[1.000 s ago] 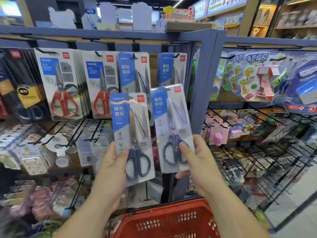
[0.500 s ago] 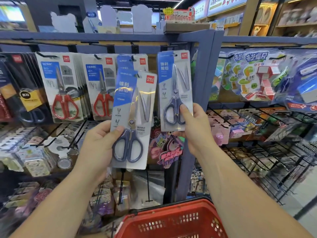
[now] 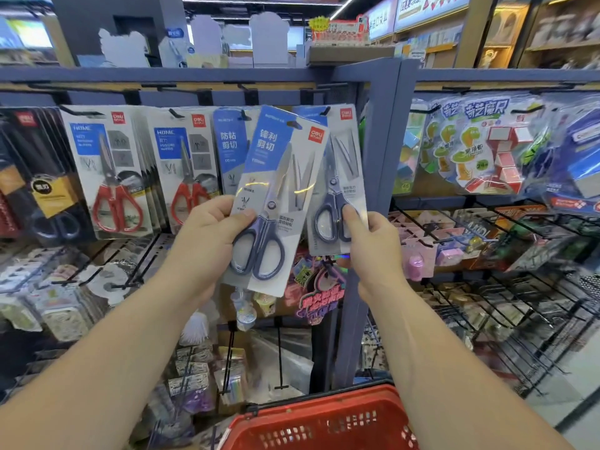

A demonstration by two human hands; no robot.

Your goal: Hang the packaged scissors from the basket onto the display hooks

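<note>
My left hand grips a pack of grey-handled scissors by its lower left edge; the pack tilts to the right in front of the rack. My right hand pinches the bottom of a second, matching scissors pack, which stands upright with its top hole at a black display hook. Whether it sits on the hook I cannot tell. The red basket is below, at the bottom edge.
Red-handled scissors packs and a blue-card pack hang on hooks to the left. A grey-blue shelf post stands just right of the hooks. Toy packs and black wire racks fill the right side.
Both hands have risen with their packs. The right pack went up to the hook row at the post. The left pack moved up and right, tilting, and now overlaps the right one.
</note>
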